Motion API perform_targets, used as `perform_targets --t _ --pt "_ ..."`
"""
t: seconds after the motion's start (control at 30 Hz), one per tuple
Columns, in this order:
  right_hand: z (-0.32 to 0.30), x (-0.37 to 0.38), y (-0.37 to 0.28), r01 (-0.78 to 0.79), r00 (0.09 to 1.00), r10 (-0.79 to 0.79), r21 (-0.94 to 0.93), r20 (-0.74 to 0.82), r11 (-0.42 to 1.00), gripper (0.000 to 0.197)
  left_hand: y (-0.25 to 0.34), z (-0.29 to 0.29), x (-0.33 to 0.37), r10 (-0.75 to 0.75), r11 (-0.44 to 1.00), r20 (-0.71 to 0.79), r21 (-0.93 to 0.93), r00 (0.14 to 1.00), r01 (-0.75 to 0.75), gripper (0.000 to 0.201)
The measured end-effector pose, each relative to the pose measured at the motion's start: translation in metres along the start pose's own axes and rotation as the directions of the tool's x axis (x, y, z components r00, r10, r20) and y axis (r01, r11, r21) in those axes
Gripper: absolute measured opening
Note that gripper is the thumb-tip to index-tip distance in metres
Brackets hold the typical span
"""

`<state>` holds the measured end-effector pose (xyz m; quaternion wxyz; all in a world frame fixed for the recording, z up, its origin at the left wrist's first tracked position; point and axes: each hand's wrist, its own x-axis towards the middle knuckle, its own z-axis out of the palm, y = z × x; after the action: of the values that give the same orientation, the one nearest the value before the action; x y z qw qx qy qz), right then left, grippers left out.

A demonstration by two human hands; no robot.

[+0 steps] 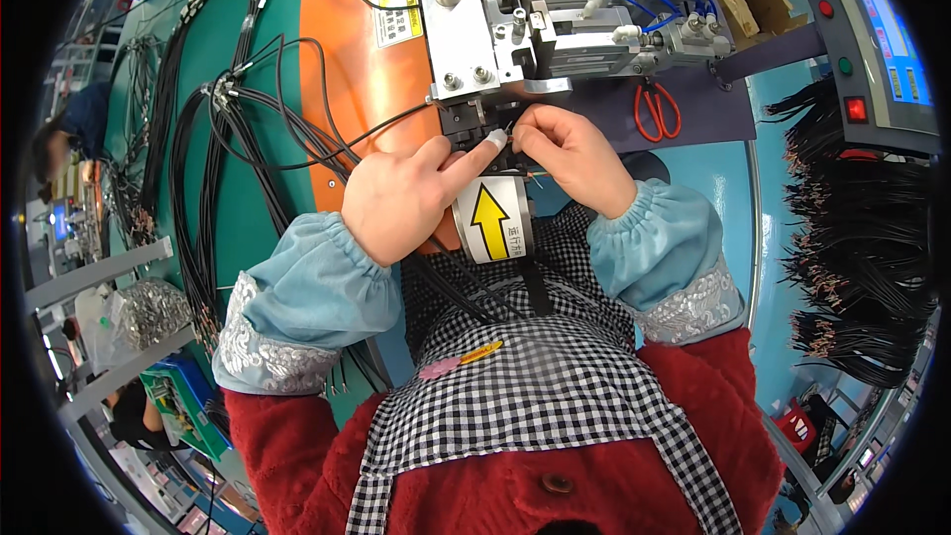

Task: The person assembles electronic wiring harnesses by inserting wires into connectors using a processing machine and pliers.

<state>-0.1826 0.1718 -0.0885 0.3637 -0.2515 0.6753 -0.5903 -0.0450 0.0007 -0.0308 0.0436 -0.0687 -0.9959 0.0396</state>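
Note:
My left hand (401, 193) reaches to the black fixture (466, 124) at the front of a metal machine (575, 30). Its index finger, white-covered at the tip, presses there while the other fingers curl under, their contents hidden. From the right, my right hand (575, 154) meets that fingertip with thumb and index finger pinched together. Whatever lies in the pinch is too small to name; a thin dark strand shows beside it. A black cable (381, 129) runs to the fixture just above my left hand. Below both hands is a white plate with a yellow arrow (489, 221).
Bundles of black cables (233, 104) lie on the green table (267, 0), beside an orange panel (342, 69). Red-handled scissors (656, 111) rest right of the machine. More cables (852, 238) hang at the far right, below a control screen (892, 25). A person (84, 129) is at far left.

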Motion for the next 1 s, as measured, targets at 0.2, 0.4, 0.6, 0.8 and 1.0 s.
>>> perform_targets --t 0.2,0.4,0.6,0.8,1.0 --pt "0.001 -0.003 0.006 0.071 0.991 -0.066 0.044 -0.113 0.997 0.006 0.0 0.003 -0.001 -0.032 0.999 -0.013 -0.018 0.999 0.032 0.047" --pt "0.005 -0.006 -0.002 0.08 0.987 -0.094 -0.11 -0.129 0.991 0.005 -0.002 0.009 -0.001 -0.022 0.999 -0.064 -0.037 0.998 0.02 0.046" --pt "0.008 -0.005 -0.003 0.235 0.952 -0.274 -0.251 -0.135 0.939 0.008 0.001 0.001 0.001 -0.033 0.999 -0.024 -0.024 0.999 0.033 0.045" --pt "0.01 -0.005 -0.004 0.204 0.959 -0.239 -0.216 -0.15 0.955 0.008 0.0 0.002 0.0 -0.036 0.998 -0.016 -0.042 0.999 0.036 0.044" --pt "0.009 -0.004 -0.007 0.042 0.987 -0.056 -0.096 -0.152 0.995 0.006 -0.005 0.012 -0.002 -0.027 0.996 -0.077 -0.088 0.997 0.021 0.043"
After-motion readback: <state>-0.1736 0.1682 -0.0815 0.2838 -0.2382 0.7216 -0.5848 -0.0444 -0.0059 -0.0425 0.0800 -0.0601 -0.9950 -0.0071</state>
